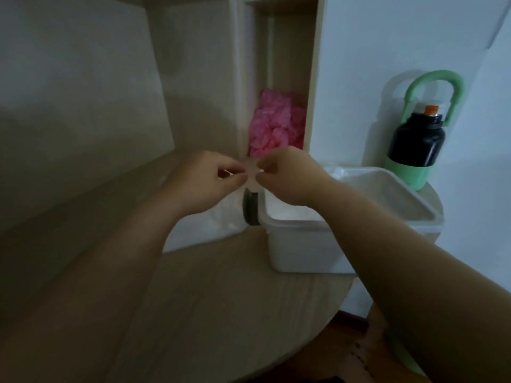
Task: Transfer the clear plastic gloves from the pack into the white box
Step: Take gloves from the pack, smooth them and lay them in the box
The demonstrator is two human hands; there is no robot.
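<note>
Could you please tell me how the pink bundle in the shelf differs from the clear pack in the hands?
The pink bundle is pink and crumpled; the clear pack is whitish and smoother. The pink bundle sits untouched in the slot; the clear pack is pinched at its top by the left hand and right hand, beside the white box. Both look like thin plastic.

Scene was dim, underexposed, colours muted and greyish. Brightest area was wall [387, 64] at right; shelf unit [83, 92] at left lay in heavy shade. White box [304, 244] showed pale against dark tabletop [221, 299]. Bottle [414, 145] cast soft shadow on wall to its left. Detail was soft and smeared throughout; forearms [442, 299] near bottom edge were blurred, stretched by wide-angle lens; shelf lines bowed toward edges
</note>
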